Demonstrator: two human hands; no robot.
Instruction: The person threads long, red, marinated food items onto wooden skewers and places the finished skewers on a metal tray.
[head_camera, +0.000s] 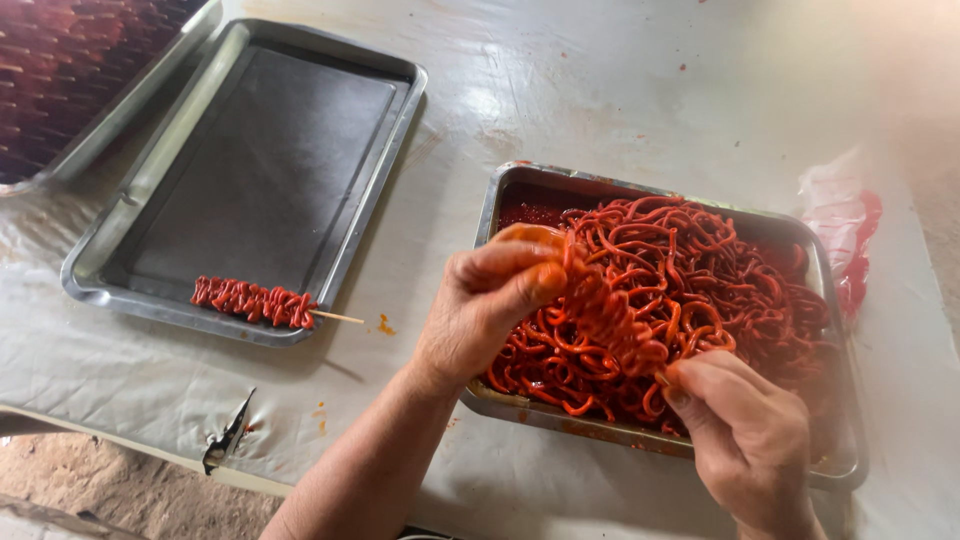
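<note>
The stick inside the red sauce-covered skewer being threaded (610, 315) is almost fully hidden by the folded red strips; only its tip shows near the right thumb. The right hand (750, 435) is partly cut by the lower edge, and the far right side is blurred, so the crumpled clear plastic bag with red stains (840, 225) beyond this hand is hard to read. A dark ribbed surface (60, 70) far to the left of the left hand is cut off at the corner.

There are three metal trays: one rectangular steel tray full of red saucy strips (640, 438) under both hands, one empty-looking flat steel tray (240, 170) to the left of the left hand, and one tray rim (140, 95) beyond it. One finished red skewer with a bare wooden end (260, 303) lies on the near rim of the flat tray.

The left hand (485, 310) is curled, pinching the strips at the upper end. The right hand pinches the lower end with thumb and fingers.
</note>
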